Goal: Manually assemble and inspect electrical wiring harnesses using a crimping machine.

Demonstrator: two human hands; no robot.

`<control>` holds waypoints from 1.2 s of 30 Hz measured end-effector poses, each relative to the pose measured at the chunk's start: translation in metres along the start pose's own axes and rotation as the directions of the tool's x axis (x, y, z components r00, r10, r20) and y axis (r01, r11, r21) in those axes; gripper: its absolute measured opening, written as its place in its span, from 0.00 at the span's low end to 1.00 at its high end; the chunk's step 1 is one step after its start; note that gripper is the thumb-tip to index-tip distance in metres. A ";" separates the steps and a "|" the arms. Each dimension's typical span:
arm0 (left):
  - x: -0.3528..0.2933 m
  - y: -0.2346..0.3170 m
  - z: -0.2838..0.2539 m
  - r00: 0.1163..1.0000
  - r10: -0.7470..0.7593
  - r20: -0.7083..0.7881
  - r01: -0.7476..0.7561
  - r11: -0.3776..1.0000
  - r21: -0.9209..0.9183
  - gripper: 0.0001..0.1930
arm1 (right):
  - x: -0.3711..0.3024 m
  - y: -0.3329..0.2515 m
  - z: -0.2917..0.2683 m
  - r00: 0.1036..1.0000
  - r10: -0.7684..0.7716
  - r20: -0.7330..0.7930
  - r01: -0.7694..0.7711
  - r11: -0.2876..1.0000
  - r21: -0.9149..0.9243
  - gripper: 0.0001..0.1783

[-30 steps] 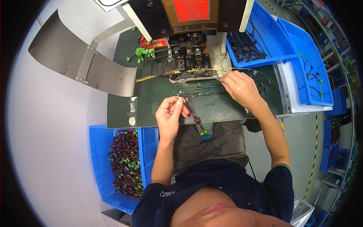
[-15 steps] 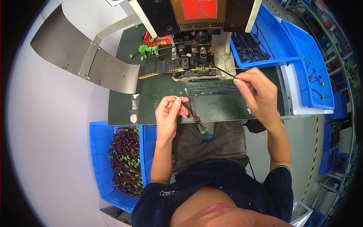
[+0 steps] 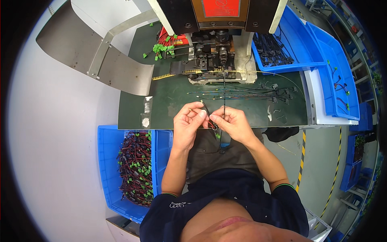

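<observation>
My left hand (image 3: 188, 124) is closed in a pinch on a wire harness, whose black lead (image 3: 205, 107) sticks up past the fingertips. Its red wire, a small ring (image 3: 215, 127) and a green connector (image 3: 218, 136) hang between the hands at the table's front edge. Close beside it, my right hand (image 3: 234, 124) pinches a long black wire (image 3: 224, 94) that runs straight up to the crimping press (image 3: 219, 60). Below the fingers that wire appears to continue down to a dark connector (image 3: 221, 151) over my lap. Whether its upper tip sits inside the press is too small to tell.
Several black wires with connectors (image 3: 278, 94) lie on the green table (image 3: 169, 117). A yellow terminal strip (image 3: 162, 76) feeds into the press. Blue bins (image 3: 318, 66) stand at the right; a blue bin (image 3: 105, 169) of harnesses is at lower left. Green connectors (image 3: 161, 49) lie behind.
My right hand has come down and left, beside my left hand, and the black wire it holds now points straight at the press. My left hand has shifted slightly right. The view moved a little.
</observation>
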State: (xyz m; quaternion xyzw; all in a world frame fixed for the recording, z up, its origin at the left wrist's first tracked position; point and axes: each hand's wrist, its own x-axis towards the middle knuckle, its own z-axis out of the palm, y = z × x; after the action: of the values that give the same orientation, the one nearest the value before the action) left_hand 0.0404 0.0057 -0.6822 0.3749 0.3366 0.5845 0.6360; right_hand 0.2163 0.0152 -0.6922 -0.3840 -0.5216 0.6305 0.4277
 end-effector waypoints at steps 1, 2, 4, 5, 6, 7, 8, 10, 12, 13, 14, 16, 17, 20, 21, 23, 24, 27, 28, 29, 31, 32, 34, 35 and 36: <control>0.000 0.001 0.001 1.000 0.002 -0.003 -0.002 1.000 0.001 0.10 | 0.000 0.001 -0.001 0.999 0.001 0.036 0.001 0.999 -0.051 0.06; 0.000 0.003 0.001 1.000 -0.013 -0.013 0.014 0.999 0.044 0.10 | 0.000 0.001 -0.002 0.999 0.000 0.040 0.002 0.999 -0.051 0.06; 0.001 0.003 0.002 0.999 -0.027 -0.026 0.029 0.996 0.086 0.10 | -0.001 -0.002 -0.002 0.996 0.010 0.083 0.000 0.994 -0.112 0.07; 0.001 0.001 0.003 0.997 0.059 -0.042 -0.054 0.991 0.121 0.08 | -0.001 -0.004 0.001 0.996 0.010 0.085 0.000 0.994 -0.111 0.07; 0.002 0.000 0.003 0.988 0.146 -0.054 -0.136 0.978 0.157 0.06 | -0.002 -0.006 0.005 0.986 -0.160 0.039 0.165 0.961 -0.222 0.08; 0.004 0.000 0.003 0.988 0.144 -0.053 -0.135 0.978 0.157 0.06 | -0.003 -0.011 0.007 0.944 -0.330 0.008 0.313 0.888 -0.336 0.09; 0.004 0.003 0.003 0.982 0.172 -0.079 -0.155 0.971 0.184 0.05 | -0.007 -0.018 0.008 0.945 -0.328 0.010 0.312 0.890 -0.333 0.09; 0.002 0.009 0.002 0.982 0.153 -0.109 -0.132 0.974 0.182 0.05 | -0.017 -0.032 0.006 0.998 -0.059 -0.022 0.053 0.974 -0.222 0.12; 0.002 0.013 0.001 0.985 0.132 -0.108 -0.111 0.977 0.184 0.05 | -0.024 -0.031 0.002 0.997 -0.040 -0.070 0.030 0.990 -0.141 0.12; 0.001 0.014 0.001 0.987 0.114 -0.110 -0.092 0.978 0.186 0.05 | -0.027 -0.031 -0.001 0.994 -0.017 -0.112 0.011 0.998 -0.057 0.13; 0.001 0.015 0.001 0.987 0.114 -0.111 -0.092 0.978 0.188 0.05 | -0.028 -0.028 -0.002 0.991 -0.010 -0.135 0.006 1.000 -0.029 0.13; 0.001 0.014 0.002 0.985 0.129 -0.114 -0.112 0.983 0.143 0.05 | -0.030 -0.019 -0.007 0.995 -0.017 -0.103 0.012 0.999 -0.050 0.11; 0.001 0.012 0.003 0.986 0.126 -0.113 -0.110 0.984 0.144 0.05 | -0.031 -0.016 -0.008 0.997 -0.024 -0.072 0.019 0.997 -0.074 0.10; 0.000 0.009 0.003 0.973 0.188 -0.130 -0.165 0.972 0.166 0.05 | -0.032 -0.015 -0.005 0.987 -0.146 -0.068 0.126 0.962 -0.242 0.06; -0.001 0.009 0.002 0.976 0.170 -0.136 -0.145 0.974 0.177 0.05 | -0.033 -0.015 -0.005 0.987 -0.146 -0.068 0.126 0.963 -0.239 0.06; -0.001 0.009 0.002 0.978 0.152 -0.143 -0.124 0.974 0.189 0.05 | -0.033 -0.015 -0.004 0.991 -0.118 -0.068 0.102 0.973 -0.208 0.05; -0.001 0.009 0.002 0.979 0.148 -0.142 -0.121 0.976 0.181 0.05 | -0.033 -0.015 -0.005 0.991 -0.118 -0.068 0.102 0.973 -0.206 0.05; -0.001 0.010 0.002 0.979 0.143 -0.148 -0.117 0.978 0.173 0.06 | -0.034 -0.015 -0.006 0.993 -0.111 -0.042 0.099 0.969 -0.228 0.05; -0.001 0.010 0.002 0.978 0.143 -0.151 -0.117 0.978 0.170 0.06 | -0.034 -0.014 -0.006 0.994 -0.103 -0.042 0.091 0.971 -0.222 0.06; -0.001 0.010 0.002 0.978 0.143 -0.152 -0.117 0.978 0.172 0.06 | -0.034 -0.014 -0.006 0.995 -0.095 -0.043 0.084 0.973 -0.216 0.06; 0.000 0.010 0.002 0.977 0.136 -0.164 -0.107 0.979 0.174 0.07 | -0.035 -0.015 -0.006 0.995 -0.093 -0.045 0.081 0.974 -0.211 0.06; 0.000 0.010 0.002 0.977 0.136 -0.164 -0.107 0.979 0.174 0.07 | -0.035 -0.015 -0.006 0.995 -0.091 -0.048 0.079 0.975 -0.208 0.06; 0.001 0.009 0.002 0.973 0.147 -0.178 -0.116 0.978 0.174 0.07 | -0.035 -0.014 -0.007 0.995 -0.093 -0.039 0.082 0.973 -0.216 0.06; 0.001 0.009 0.002 0.973 0.147 -0.178 -0.116 0.978 0.173 0.07 | -0.035 -0.014 -0.008 0.995 -0.095 -0.030 0.086 0.971 -0.224 0.06; 0.001 0.009 0.001 0.974 0.143 -0.174 -0.112 0.978 0.178 0.07 | -0.035 -0.014 -0.008 0.995 -0.095 -0.031 0.086 0.971 -0.224 0.06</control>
State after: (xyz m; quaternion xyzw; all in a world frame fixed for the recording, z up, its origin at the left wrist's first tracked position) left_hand 0.0371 0.0071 -0.6733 0.3914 0.4174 0.6264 0.5294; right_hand 0.2374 -0.0142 -0.6787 -0.4184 -0.5968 0.5400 0.4210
